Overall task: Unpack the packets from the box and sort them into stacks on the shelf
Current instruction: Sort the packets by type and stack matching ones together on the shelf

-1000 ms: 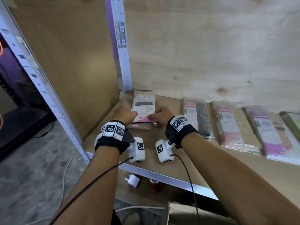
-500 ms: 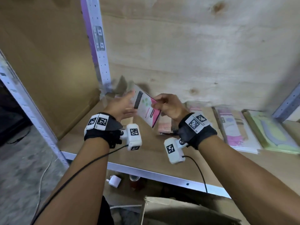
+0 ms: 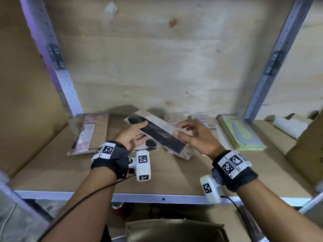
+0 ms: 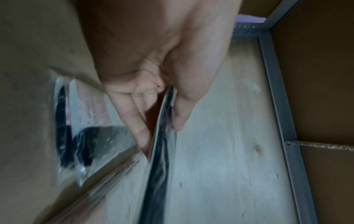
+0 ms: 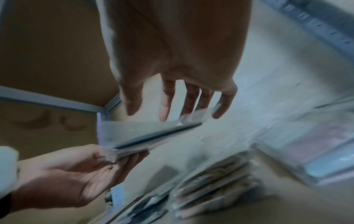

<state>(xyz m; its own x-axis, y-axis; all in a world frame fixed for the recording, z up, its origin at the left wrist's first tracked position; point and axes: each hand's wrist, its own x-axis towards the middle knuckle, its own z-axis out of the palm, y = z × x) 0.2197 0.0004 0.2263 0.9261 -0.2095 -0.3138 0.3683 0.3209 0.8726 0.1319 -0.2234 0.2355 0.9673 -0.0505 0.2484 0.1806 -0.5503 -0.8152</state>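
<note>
A flat clear packet with a black item (image 3: 160, 133) hangs tilted above the wooden shelf (image 3: 70, 172). My left hand (image 3: 134, 135) pinches its left end, thumb on top and fingers beneath, as the left wrist view shows on the packet (image 4: 164, 136). My right hand (image 3: 190, 135) hovers at the packet's right end with fingers spread and straight (image 5: 191, 98), tips at its edge (image 5: 153, 131). Under the hands lies a stack of black packets (image 3: 150, 144). The cardboard box (image 3: 174, 229) stands open below the shelf.
A pink stack (image 3: 87, 135) lies at the far left, more pink stacks (image 3: 206, 121) behind my right hand, and a green stack (image 3: 244, 135) further right. A brown carton (image 3: 305, 145) and a white roll (image 3: 290, 126) sit at the right. Metal posts (image 3: 70, 88) frame the bay.
The hands left the far-left stack, lifted a packet and carried it right. It now shows its black side over the second stack. My right hand's fingers have spread off it.
</note>
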